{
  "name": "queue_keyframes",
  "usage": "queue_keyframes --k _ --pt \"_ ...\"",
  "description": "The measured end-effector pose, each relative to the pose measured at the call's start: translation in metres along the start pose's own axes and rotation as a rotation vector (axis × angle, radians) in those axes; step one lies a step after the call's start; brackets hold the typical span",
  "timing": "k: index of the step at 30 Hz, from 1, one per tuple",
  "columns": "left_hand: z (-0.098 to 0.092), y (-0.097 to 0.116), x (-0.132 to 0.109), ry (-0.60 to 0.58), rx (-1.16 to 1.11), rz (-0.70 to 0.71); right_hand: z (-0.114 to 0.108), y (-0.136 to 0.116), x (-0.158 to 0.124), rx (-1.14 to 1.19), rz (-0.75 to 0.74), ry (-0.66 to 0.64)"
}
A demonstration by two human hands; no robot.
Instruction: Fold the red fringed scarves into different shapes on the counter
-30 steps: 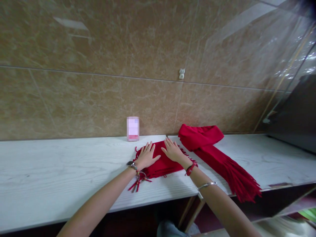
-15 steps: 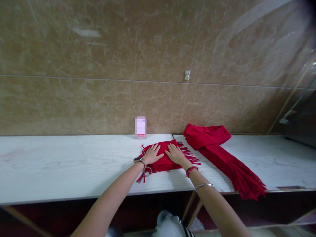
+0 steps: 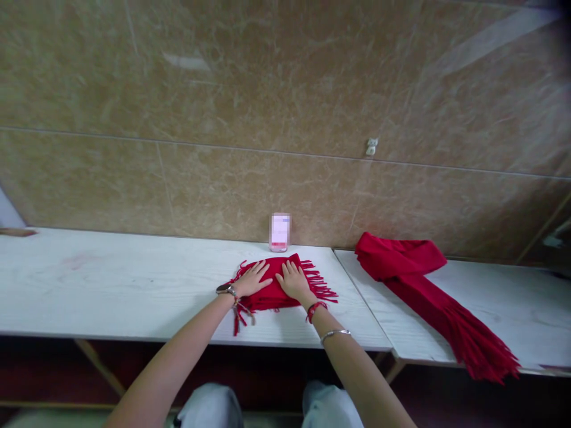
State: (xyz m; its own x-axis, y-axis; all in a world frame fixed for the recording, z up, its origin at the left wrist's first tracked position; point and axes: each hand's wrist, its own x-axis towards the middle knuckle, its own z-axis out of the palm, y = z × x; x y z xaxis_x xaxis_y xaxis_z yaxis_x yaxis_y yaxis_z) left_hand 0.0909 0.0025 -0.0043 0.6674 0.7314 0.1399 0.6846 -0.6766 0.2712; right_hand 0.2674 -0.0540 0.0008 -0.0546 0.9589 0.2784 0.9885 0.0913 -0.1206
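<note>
A folded red fringed scarf (image 3: 275, 294) lies flat on the white table, with fringe sticking out at its left and right ends. My left hand (image 3: 253, 279) rests palm down on its left part, fingers spread. On the right part lies my right hand (image 3: 294, 282), flat too, fingers stretched forward. Neither hand grips the cloth. To the right, a second red scarf (image 3: 401, 257) is loosely bent over on itself, its fringed end (image 3: 484, 339) hanging a little over the table's front edge.
A phone (image 3: 279, 232) with a blurred screen leans upright against the brown tiled wall (image 3: 214, 184), behind the folded scarf. A small white cat-shaped piece (image 3: 372, 147) is fixed to the wall. Two white tabletops (image 3: 134, 285) meet at a seam right of my hands.
Both hands and the folded scarf under them have shifted left along the table, relative to the phone and the seam. The view has turned left. The second scarf stays put.
</note>
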Motion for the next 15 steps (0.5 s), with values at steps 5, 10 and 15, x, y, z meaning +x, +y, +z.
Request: queue_keyframes --k 5,10,15 --pt "-0.010 -0.036 -0.016 0.075 -0.079 0.039 0.007 -0.033 0.017 0.032 -0.023 0.000" --pt "-0.025 -0.071 -0.024 0.395 -0.285 -0.044 0.003 -0.041 0.028 0.049 -0.026 -0.018" --pt "-0.040 -0.114 -0.029 0.668 -0.336 -0.234 -0.026 -0.065 0.035 0.148 -0.161 -0.015"
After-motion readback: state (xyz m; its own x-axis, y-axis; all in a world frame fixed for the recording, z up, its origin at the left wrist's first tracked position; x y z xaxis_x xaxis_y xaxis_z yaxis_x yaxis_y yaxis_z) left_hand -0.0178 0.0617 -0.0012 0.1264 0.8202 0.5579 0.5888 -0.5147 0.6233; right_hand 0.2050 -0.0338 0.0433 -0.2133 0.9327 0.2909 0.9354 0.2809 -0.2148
